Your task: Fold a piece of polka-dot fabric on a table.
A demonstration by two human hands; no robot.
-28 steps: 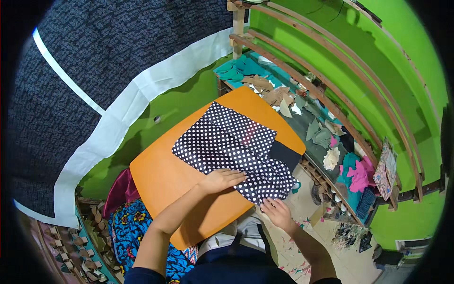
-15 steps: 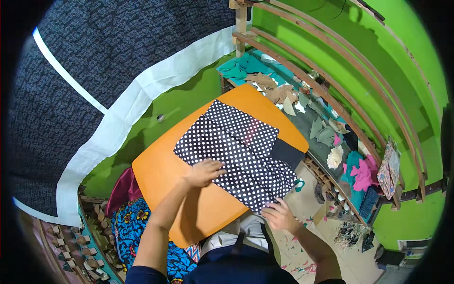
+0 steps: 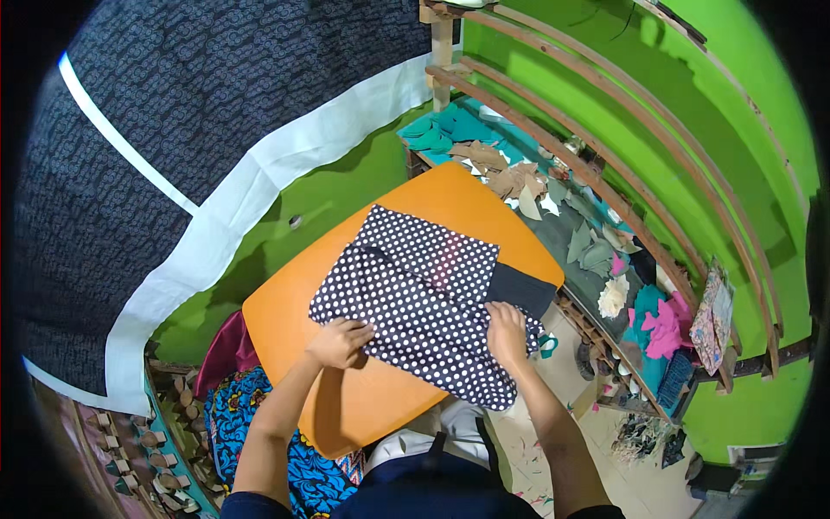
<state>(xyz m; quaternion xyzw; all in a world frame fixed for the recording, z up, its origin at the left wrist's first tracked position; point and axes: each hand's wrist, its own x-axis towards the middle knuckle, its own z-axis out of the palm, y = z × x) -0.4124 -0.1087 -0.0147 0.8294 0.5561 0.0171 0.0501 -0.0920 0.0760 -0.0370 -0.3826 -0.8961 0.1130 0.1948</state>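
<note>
A dark cloth with white polka dots (image 3: 424, 294) lies spread on an orange board (image 3: 285, 311); a plain dark panel forms its right end. My left hand (image 3: 339, 342) pinches the cloth's near left edge, fingers closed on the fabric. My right hand (image 3: 507, 332) rests flat on the cloth's right part, just below the plain dark panel, pressing it down. The cloth's near corner hangs over the board's front edge.
A long shelf (image 3: 605, 259) behind and to the right holds teal, tan, grey and pink cut fabric pieces. A large dark patterned cloth with a white band (image 3: 173, 156) hangs at the left. Colourful fabric (image 3: 251, 415) lies under the board at the lower left.
My left hand has moved left along the cloth's near edge and gripped it. My right hand has moved up from the overhanging corner onto the cloth near the dark panel.
</note>
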